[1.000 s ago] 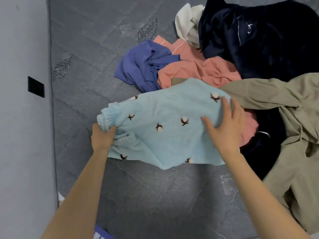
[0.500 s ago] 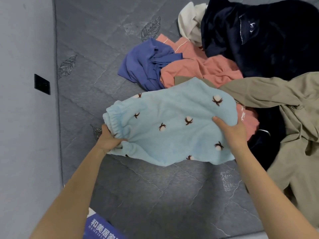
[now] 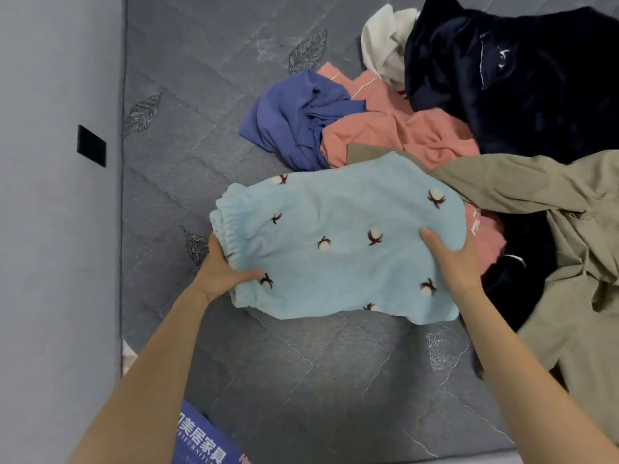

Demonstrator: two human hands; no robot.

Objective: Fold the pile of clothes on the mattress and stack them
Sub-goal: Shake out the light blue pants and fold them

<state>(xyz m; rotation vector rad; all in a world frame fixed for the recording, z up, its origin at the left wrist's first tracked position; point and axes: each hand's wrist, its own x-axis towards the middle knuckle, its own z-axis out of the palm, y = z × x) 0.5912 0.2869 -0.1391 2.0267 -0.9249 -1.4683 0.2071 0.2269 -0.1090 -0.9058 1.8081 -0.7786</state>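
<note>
A grey quilted mattress (image 3: 301,380) is covered at the far right by a pile: a navy garment (image 3: 536,78), a khaki garment (image 3: 576,262), a pink garment (image 3: 402,132), a purple garment (image 3: 291,122) and a white garment (image 3: 382,41) (farthest off). In front of the pile, overlapping its near edge, a light-blue garment (image 3: 335,249) is held. Its gathered end is clasped in the left hand (image 3: 221,272) grip, and its right edge is pinched in the right hand (image 3: 452,259) grip, thumb on top.

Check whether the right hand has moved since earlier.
Yes: the right hand slid back, nearer the pale stitched patch, and now grips the blue garment.
</note>
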